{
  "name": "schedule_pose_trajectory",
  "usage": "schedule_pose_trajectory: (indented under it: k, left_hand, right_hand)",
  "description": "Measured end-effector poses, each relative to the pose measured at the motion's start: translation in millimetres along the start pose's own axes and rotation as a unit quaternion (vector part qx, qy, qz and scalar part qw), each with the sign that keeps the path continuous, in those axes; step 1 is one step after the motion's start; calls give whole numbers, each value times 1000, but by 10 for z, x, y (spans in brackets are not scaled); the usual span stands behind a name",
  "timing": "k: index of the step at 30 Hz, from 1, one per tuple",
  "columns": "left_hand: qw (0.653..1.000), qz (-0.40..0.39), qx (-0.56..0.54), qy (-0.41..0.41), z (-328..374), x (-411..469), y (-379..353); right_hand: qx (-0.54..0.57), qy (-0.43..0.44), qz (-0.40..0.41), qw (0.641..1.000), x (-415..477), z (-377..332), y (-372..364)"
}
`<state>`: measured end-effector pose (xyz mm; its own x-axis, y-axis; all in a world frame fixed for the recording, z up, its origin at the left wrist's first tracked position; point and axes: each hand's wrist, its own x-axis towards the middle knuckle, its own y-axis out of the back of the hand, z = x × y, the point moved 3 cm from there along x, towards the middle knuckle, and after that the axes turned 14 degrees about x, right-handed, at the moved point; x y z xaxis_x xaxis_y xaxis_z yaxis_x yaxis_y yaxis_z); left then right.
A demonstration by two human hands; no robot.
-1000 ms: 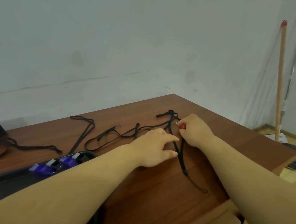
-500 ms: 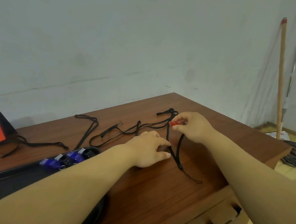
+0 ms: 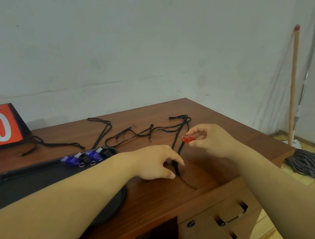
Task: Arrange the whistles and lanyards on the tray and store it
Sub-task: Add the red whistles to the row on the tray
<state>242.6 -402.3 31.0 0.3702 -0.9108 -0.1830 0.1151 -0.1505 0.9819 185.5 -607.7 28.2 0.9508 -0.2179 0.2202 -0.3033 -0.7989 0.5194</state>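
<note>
My right hand [image 3: 210, 139] pinches a small red whistle [image 3: 188, 139] a little above the wooden table [image 3: 226, 131]. A black lanyard [image 3: 176, 157] hangs from the whistle down to the tabletop, where my left hand [image 3: 155, 164] presses its lower part between thumb and fingers. Several other black lanyards [image 3: 133, 134] lie loose further back. A black tray [image 3: 29, 181] sits at the left front, partly under my left forearm, with blue and black whistles [image 3: 84, 157] along its far rim.
A red card with a white digit [image 3: 0, 126] leans at the far left. Drawers [image 3: 226, 221] sit under the table's front right. A wooden broom handle [image 3: 293, 85] leans on the wall, with a dark mop head [image 3: 307, 163] on the floor beyond the table edge.
My right hand has lifted the red whistle off the table and drawn it up and to the right, pulling the lanyard taut. My left hand has closed on the lanyard's lower end.
</note>
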Motion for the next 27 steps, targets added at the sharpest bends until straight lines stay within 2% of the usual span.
schedule_pose_trajectory:
  k: [3, 11, 14, 16, 20, 25, 27]
  left_hand:
    - [1000, -3, 12, -6, 31, -59, 22]
    - [998, 4, -9, 55, 75, -196, -70]
    - [989, 85, -70, 94, 119, -377, 103]
    - [963, 176, -144, 147, 87, -531, 317]
    - [864, 340, -327, 175, -75, -858, 754]
    - [756, 441, -462, 143, -212, -1341, 1228]
    - [729, 462, -482, 146, -252, -1563, 1383]
  right_hand:
    - [6, -11, -14, 1000, -117, -63, -15]
    - [37, -20, -17, 999, -349, -232, -61]
    - [58, -14, 15, 998, -381, -350, -4]
    - [96, -6, 43, 994, -391, -484, 34]
    - [199, 28, 92, 975, -324, -872, 4]
    - [313, 76, 68, 944, -252, -1563, -148]
    - [356, 89, 40, 930, -245, -1859, -243]
